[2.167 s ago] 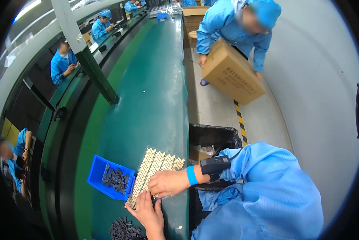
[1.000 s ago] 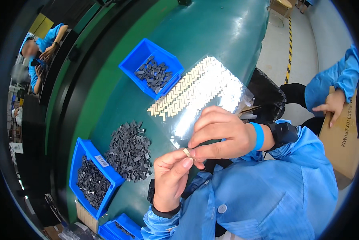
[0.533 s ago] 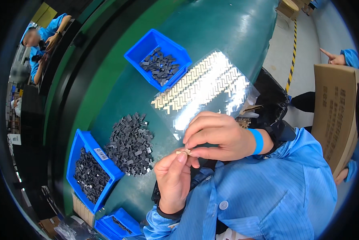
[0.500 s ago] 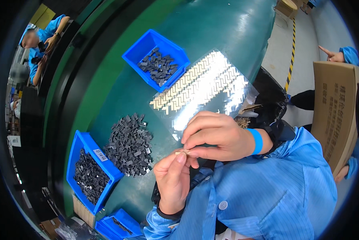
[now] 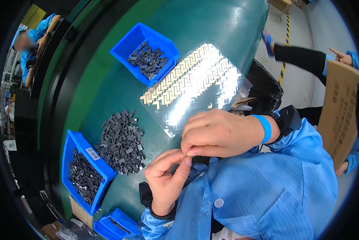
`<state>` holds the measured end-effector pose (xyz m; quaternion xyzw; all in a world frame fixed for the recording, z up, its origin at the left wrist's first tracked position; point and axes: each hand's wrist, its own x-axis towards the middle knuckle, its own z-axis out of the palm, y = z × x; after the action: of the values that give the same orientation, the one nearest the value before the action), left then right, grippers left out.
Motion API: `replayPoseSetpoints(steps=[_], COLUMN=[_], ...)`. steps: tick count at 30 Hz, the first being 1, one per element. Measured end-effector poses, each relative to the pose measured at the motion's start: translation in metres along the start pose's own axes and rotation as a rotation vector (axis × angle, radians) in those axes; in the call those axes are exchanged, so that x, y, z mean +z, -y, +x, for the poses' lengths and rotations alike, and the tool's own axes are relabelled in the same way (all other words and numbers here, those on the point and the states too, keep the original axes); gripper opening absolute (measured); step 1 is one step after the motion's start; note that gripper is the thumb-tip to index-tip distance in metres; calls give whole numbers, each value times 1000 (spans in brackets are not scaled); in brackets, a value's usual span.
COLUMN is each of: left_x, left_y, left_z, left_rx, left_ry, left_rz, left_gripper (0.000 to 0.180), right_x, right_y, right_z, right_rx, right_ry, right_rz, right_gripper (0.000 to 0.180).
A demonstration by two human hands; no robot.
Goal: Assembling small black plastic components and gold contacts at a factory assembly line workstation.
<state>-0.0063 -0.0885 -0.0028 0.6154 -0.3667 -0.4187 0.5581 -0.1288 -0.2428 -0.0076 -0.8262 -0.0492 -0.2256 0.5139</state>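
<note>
My left hand (image 5: pixel 166 176) and my right hand (image 5: pixel 223 132) meet over the table's near edge, fingertips pinched together. Between them is a small pale piece (image 5: pixel 188 155), mostly hidden by the fingers. Beyond the right hand lies a clear plastic sheet (image 5: pixel 169 129) with rows of small cream-coloured angled pieces (image 5: pixel 187 76) and strong glare. One angled piece (image 5: pixel 210 106) sits apart near the sheet's near side. Left of my hands is a loose heap of small dark grey flat parts (image 5: pixel 121 142).
A blue bin (image 5: pixel 172 47) with dark parts overlaps the sheet's far corner. Another blue bin (image 5: pixel 107 171) stands left of the heap, a smaller bin (image 5: pixel 125 219) nearer. Right are a black bag (image 5: pixel 263 86), a cardboard box (image 5: pixel 339 116) and people; another person (image 5: pixel 43 30) works far left.
My fingertips have closed in, covering most of the pale piece that showed before. The view has shifted slightly. At the right, a person's outstretched leg has come into view and the cardboard box has tilted.
</note>
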Motion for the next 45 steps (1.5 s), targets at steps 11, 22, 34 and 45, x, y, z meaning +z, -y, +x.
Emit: replayPoseSetpoints(steps=[11,22,34,45], left_x=[7,10,10,8], left_y=[3,7,8,18], left_z=[-4,-7,-2,1], left_rx=[-84,-6,100,-234], left_ry=[-132,-146,-2,20], left_rz=[-353,-105,69,-404], left_gripper=[11,14,9,16], right_x=[5,12,7,-87], right_y=[5,4,8,-5], right_z=[2,-4,-14,-91], right_rx=[-259,-163,-114,689], right_ry=[-271,-214,-54,-54], right_rz=[-444,-481,-584,-1199], right_gripper=[17,15,10,9])
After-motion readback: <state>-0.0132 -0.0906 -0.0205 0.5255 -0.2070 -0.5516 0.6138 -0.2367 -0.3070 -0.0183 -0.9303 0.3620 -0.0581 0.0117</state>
